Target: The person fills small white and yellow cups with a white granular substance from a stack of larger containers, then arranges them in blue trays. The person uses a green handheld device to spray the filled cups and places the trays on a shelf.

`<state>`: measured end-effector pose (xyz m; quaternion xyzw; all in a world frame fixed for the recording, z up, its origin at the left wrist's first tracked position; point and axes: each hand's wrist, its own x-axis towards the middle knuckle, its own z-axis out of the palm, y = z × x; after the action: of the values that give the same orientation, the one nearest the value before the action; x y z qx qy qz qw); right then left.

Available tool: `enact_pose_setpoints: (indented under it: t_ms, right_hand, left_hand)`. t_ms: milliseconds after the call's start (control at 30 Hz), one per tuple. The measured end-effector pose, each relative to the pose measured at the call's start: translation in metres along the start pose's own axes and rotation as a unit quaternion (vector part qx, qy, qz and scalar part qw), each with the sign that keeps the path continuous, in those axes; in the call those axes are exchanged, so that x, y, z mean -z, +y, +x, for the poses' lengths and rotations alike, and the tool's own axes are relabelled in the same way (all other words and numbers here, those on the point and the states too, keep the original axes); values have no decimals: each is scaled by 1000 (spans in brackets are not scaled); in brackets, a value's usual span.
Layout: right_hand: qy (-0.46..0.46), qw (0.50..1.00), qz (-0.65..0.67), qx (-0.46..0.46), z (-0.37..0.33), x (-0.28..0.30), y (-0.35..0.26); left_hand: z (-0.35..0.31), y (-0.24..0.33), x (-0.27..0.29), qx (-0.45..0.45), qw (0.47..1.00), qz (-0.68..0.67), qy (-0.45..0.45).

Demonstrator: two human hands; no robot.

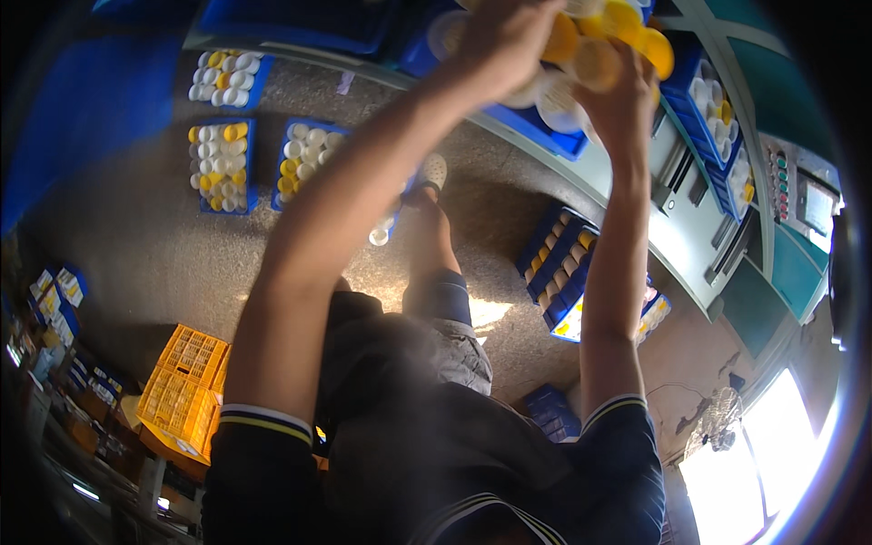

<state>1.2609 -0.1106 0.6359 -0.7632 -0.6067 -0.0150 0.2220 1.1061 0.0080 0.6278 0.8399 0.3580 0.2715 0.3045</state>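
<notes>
At the top, yellow and white round plastic tubs are crowded together above a blue crate. My right hand curls around a pale yellowish tub, thumb on its near side and fingers over its far right side. My left hand bends in from the left against the same cluster. Its fingers look curled, but they run past the upper edge, so what they grip is hidden. Whitish tubs sit below and between both hands.
Blue crates of white and yellow tubs stand on the floor at left and right. More filled crates line the machine's right side, near a button panel. Orange crates are stacked lower left; a fan stands lower right.
</notes>
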Motion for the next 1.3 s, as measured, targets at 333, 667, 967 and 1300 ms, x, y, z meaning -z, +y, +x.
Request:
enact_pose_setpoints:
  t_ms: [333, 667, 967, 1300]
  right_hand:
    - [-41, 985, -91, -142, -191, 56, -267]
    - [-333, 883, 172, -282, -380, -340, -311]
    - [-241, 930, 50, -275, -454, -551, -300]
    - [-317, 898, 63, -298, -466, -571, -290]
  left_hand:
    - [-267, 22, 151, 39, 994, -90, -44]
    - [-496, -303, 52, 314, 916, 17, -250]
    - [-585, -504, -70, 210, 964, 77, -142]
    - [-573, -490, -85, 261, 931, 97, -237]
